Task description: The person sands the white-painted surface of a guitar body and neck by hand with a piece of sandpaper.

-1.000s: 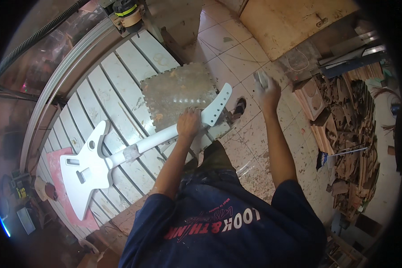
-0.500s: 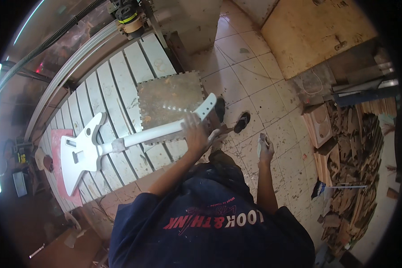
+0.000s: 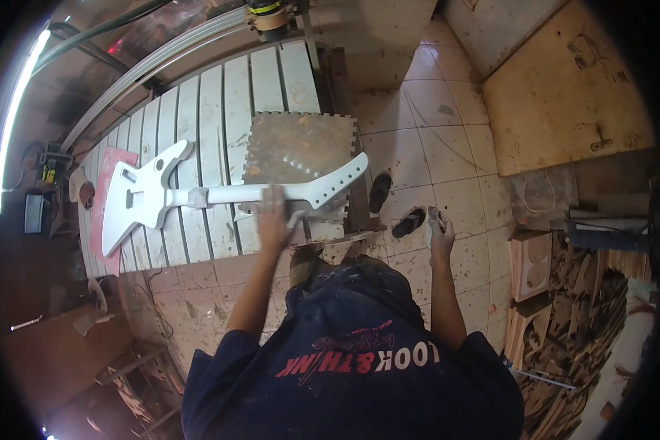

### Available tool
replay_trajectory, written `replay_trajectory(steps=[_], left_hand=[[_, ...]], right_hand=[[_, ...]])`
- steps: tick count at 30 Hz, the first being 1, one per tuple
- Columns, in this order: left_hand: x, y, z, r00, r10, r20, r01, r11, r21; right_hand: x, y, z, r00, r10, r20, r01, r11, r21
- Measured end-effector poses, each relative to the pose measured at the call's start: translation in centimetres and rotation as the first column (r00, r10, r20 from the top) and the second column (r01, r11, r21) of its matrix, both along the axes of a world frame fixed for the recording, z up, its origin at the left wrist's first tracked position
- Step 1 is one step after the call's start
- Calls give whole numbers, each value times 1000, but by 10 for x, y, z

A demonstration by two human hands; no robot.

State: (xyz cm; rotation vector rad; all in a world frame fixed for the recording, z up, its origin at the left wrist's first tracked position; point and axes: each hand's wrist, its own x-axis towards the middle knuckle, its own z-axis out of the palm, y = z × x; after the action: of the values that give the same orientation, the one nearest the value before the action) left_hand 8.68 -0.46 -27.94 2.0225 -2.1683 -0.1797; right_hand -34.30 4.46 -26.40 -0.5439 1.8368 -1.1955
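Observation:
A white electric guitar lies on the slatted bench, its body over a red sheet and its headstock over a grey foam mat. A small grey pad rests on the neck. My left hand touches the neck near the headstock; its fingers are smeared by motion. My right hand, off the bench to the right, is closed on a small grey piece, perhaps an abrasive pad.
The slatted bench has a rail and tool head behind it. Dark sandals lie on the tiles. Wood offcuts pile at right, below a plywood board. An upright bright light tube stands at left.
My right hand has dropped from high at the right to lower, beside the sandals. My left hand has slid left along the neck. The view has shifted, levelling the guitar.

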Motion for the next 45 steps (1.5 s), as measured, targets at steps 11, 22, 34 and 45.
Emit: replay_trajectory(steps=[11, 22, 34, 45], left_hand=[[-55, -4, -10, 978, 31, -209, -12, 996, 90], [-26, 4, -8, 988, 99, -119, -114, 985, -126], [39, -14, 11, 997, 71, -16, -71, 997, -37], [220, -71, 35, 992, 96, 85, -93, 995, -44]], right_hand=[[-5, -5, -4, 999, 5, 32, -4, 999, -33], [11, -6, 8, 999, 11, 30, -11, 1000, -4], [55, -31, -5, 999, 17, 45, -8, 982, -189], [201, -64, 68, 524, 228, -821, -565, 814, -134]])
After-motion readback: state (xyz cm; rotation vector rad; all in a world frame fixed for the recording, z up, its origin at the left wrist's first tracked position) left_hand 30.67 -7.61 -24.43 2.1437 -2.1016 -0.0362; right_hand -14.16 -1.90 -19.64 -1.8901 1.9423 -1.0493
